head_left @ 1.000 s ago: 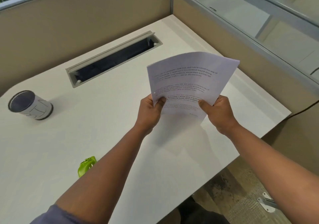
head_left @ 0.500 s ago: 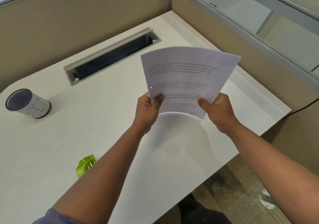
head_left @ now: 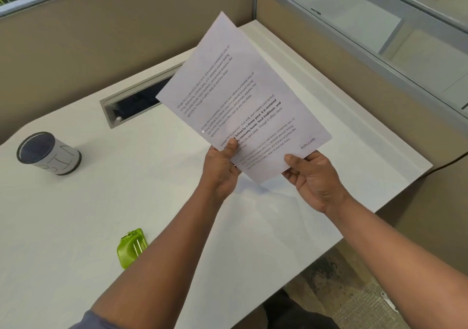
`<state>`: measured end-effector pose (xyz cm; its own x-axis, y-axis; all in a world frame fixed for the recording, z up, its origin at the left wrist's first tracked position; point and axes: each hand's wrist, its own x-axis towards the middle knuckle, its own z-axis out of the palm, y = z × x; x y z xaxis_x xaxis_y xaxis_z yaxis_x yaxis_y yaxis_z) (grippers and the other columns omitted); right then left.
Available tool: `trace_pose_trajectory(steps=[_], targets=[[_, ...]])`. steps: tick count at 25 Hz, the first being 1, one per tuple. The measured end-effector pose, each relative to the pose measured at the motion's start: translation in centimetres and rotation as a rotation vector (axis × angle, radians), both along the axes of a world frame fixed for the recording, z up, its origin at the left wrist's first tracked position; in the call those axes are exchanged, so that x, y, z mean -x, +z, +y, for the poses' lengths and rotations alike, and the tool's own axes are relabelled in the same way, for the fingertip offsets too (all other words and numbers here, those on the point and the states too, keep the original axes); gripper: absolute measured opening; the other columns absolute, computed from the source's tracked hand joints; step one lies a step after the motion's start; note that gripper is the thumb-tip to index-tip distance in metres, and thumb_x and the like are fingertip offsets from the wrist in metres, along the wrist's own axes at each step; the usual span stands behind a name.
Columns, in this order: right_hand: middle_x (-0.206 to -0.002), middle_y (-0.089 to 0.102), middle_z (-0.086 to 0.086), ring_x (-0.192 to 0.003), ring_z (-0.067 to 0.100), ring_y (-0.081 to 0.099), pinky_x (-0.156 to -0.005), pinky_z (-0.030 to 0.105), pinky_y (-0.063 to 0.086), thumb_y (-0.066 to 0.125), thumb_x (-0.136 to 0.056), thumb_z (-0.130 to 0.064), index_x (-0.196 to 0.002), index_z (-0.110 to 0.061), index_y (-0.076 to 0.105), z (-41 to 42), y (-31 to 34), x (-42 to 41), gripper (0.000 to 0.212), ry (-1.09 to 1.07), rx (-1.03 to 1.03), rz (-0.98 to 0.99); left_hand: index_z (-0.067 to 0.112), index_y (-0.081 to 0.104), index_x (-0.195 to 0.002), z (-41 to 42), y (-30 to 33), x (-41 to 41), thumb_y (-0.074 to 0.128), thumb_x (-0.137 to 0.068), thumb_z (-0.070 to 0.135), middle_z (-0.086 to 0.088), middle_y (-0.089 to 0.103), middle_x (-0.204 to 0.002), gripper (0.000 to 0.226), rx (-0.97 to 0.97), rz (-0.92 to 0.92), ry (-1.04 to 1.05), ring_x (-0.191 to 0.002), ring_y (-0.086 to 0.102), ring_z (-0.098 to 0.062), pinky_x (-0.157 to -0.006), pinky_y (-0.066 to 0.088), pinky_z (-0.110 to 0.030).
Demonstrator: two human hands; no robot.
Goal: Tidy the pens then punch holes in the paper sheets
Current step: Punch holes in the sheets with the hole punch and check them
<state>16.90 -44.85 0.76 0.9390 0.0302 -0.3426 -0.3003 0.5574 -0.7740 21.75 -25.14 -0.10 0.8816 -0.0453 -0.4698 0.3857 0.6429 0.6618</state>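
I hold printed paper sheets up above the white desk, turned so one corner points away from me. My left hand pinches their lower left edge with the thumb on top. My right hand grips the lower right corner near the word "DUPLICATE". A small hole shows near the left edge of the sheets. A green hole punch lies on the desk near my left forearm. A grey pen cup stands at the far left; I cannot see any pens in it.
A grey cable slot is set into the desk at the back, partly hidden by the sheets. Tan partition walls with glass tops close the back and right. The desk's right edge drops to carpeted floor.
The sheets have turned counter-clockwise and risen, from lying level across both hands to standing on a corner. Both hands keep their hold and have shifted slightly.
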Motion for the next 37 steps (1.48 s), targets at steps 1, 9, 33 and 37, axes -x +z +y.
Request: trace_pose_trajectory(steps=[1, 9, 33, 37], targets=[[-0.117, 0.075, 0.006, -0.109, 0.023, 0.071, -0.087, 0.035, 0.059, 0.065, -0.087, 0.003, -0.112, -0.016, 0.069, 0.9, 0.1, -0.1, 0.031, -0.023, -0.016, -0.011, 0.019, 0.061, -0.131, -0.4, -0.1, 0.3, 0.058, -0.099, 0.007, -0.007, 0.070, -0.130, 0.034, 0.026, 0.005, -0.005, -0.122, 0.065, -0.028, -0.099, 0.052, -0.057], [-0.109, 0.078, -0.001, -0.104, 0.021, 0.073, -0.089, 0.047, 0.059, 0.066, -0.091, 0.003, -0.104, -0.021, 0.072, 2.1, 0.1, -0.7, 0.028, -0.145, 0.236, -0.045, 0.023, 0.066, -0.110, -0.8, -0.4, 0.8, 0.063, -0.097, 0.008, -0.001, 0.077, -0.112, 0.020, 0.007, 0.084, -0.037, -0.102, 0.074, -0.020, -0.086, 0.058, -0.044], [-0.106, 0.075, -0.015, -0.102, 0.009, 0.072, -0.086, 0.034, 0.061, 0.066, -0.096, -0.016, -0.115, -0.026, 0.070, -3.0, -2.0, 0.2, 0.022, -0.027, 0.766, -0.125, 0.037, 0.075, -0.092, 5.7, -2.2, 0.9, 0.069, -0.092, 0.017, 0.018, 0.077, -0.098, 0.021, -0.797, -0.264, -0.020, -0.093, 0.072, -0.003, -0.080, 0.054, -0.024], [-0.111, 0.074, -0.007, -0.104, 0.015, 0.071, -0.089, 0.043, 0.060, 0.067, -0.094, -0.020, -0.113, -0.031, 0.069, -3.0, -2.2, 0.2, 0.022, -0.043, 0.764, -0.095, 0.046, 0.074, -0.090, 5.5, -2.2, 1.0, 0.068, -0.091, 0.022, 0.022, 0.076, -0.098, 0.024, -0.861, -0.248, -0.023, -0.091, 0.071, 0.001, -0.076, 0.052, -0.017]])
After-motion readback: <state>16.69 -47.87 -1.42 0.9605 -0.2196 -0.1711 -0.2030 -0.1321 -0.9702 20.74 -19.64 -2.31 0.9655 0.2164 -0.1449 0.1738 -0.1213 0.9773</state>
